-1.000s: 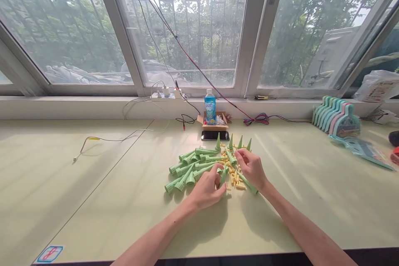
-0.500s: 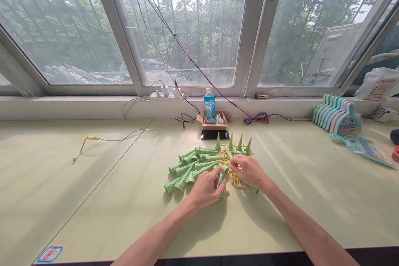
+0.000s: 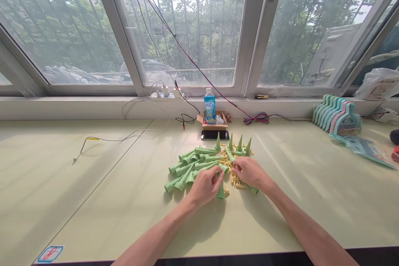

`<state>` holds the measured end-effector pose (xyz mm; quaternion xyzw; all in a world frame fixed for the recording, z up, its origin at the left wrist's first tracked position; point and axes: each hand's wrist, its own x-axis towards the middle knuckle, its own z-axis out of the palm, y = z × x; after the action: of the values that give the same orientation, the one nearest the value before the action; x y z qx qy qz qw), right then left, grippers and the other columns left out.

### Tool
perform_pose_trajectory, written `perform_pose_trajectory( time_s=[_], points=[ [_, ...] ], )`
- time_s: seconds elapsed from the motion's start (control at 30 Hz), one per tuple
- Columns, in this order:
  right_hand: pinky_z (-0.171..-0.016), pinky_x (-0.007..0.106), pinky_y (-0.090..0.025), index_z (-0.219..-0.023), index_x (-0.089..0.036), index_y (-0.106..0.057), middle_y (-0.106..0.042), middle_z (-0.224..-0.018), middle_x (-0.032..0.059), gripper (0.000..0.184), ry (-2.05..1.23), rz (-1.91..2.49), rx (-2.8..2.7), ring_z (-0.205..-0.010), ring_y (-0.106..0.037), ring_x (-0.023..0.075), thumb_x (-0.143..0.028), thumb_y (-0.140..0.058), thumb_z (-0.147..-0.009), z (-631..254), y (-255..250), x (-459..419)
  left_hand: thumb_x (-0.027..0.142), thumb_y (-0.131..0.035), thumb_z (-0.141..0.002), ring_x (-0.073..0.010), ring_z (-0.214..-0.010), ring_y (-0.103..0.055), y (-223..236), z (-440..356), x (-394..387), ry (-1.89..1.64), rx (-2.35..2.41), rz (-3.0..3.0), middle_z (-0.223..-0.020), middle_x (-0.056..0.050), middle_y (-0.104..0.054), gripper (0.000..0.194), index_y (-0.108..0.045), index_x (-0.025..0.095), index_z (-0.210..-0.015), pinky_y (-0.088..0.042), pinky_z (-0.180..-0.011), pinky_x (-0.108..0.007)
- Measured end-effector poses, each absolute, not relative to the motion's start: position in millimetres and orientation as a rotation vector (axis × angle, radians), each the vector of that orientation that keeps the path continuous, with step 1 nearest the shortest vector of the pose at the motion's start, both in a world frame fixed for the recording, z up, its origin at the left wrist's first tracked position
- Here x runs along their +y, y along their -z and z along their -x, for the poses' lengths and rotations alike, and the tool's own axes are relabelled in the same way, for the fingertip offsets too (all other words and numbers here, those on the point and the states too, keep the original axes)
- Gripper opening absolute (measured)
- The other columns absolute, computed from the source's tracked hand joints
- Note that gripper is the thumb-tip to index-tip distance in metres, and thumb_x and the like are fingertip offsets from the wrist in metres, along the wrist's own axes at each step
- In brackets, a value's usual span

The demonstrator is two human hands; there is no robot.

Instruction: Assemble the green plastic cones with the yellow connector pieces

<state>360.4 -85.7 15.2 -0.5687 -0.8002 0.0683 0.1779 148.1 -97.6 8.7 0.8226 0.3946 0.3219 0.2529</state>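
Green plastic cones (image 3: 183,168) lie in a pile on the table, several of them pointing toward the middle. My left hand (image 3: 205,185) is closed, its thumb and forefinger pinched around the upper part of a green cone (image 3: 220,192) whose wide base shows below; the tip is hidden. Small yellow plastic pieces (image 3: 237,182) are heaped right of the cones. Over that heap my right hand (image 3: 253,171) is closed, fingertips together beside a slanting green cone (image 3: 229,156); what they hold, if anything, is too small to tell. Several cones (image 3: 240,143) stand upright behind.
Behind the pile lie a black phone (image 3: 215,134) and a small cardboard box (image 3: 222,126) with a blue bottle (image 3: 210,107). Bundled cables (image 3: 256,118) run along the sill. Pastel plastic boards (image 3: 338,114) stand at right; a thin wire (image 3: 109,138) crosses the left side.
My left thumb and forefinger, spread apart before, have closed together at the green cone. My right hand has shifted slightly right and down, away from the slanting cone.
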Motion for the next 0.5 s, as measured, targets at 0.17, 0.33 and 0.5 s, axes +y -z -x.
perform_pose_trajectory(
  time_s=[0.17, 0.33, 0.5],
  points=[
    [-0.059, 0.026, -0.031, -0.062, -0.020, -0.055, -0.062, -0.066, 0.0014, 0.025, -0.193, 1.603, -2.259, -0.065, -0.058, 0.0167, -0.014, -0.060, -0.087, -360.1, -12.3, -85.2, 0.033, -0.042, -0.098, -0.0119, -0.047, -0.029, -8.8, -148.4, -97.7, -0.864, 1.071, -2.236, -0.051, 0.007, -0.034, 0.024, -0.058, 0.020, -0.085, -0.027, -0.053, -0.025],
    [-0.059, 0.026, -0.032, -0.065, -0.019, -0.056, -0.066, -0.071, 0.0030, 0.024, -0.204, 1.639, -2.255, -0.067, -0.060, 0.0173, -0.014, -0.057, -0.088, -358.2, -12.0, -85.8, 0.032, -0.043, -0.097, -0.0120, -0.047, -0.030, -10.6, -148.5, -98.5, -0.846, 1.068, -2.231, -0.051, 0.007, -0.035, 0.023, -0.058, 0.020, -0.085, -0.027, -0.052, -0.025],
    [-0.061, 0.026, -0.033, -0.070, -0.019, -0.056, -0.068, -0.075, 0.0040, 0.021, -0.193, 1.669, -2.235, -0.069, -0.060, 0.0176, -0.015, -0.055, -0.090, -356.6, -11.9, -86.2, 0.032, -0.043, -0.097, -0.0118, -0.047, -0.030, -11.5, -148.5, -98.7, -0.846, 1.069, -2.230, -0.051, 0.007, -0.035, 0.023, -0.058, 0.020, -0.085, -0.027, -0.052, -0.025]
  ],
)
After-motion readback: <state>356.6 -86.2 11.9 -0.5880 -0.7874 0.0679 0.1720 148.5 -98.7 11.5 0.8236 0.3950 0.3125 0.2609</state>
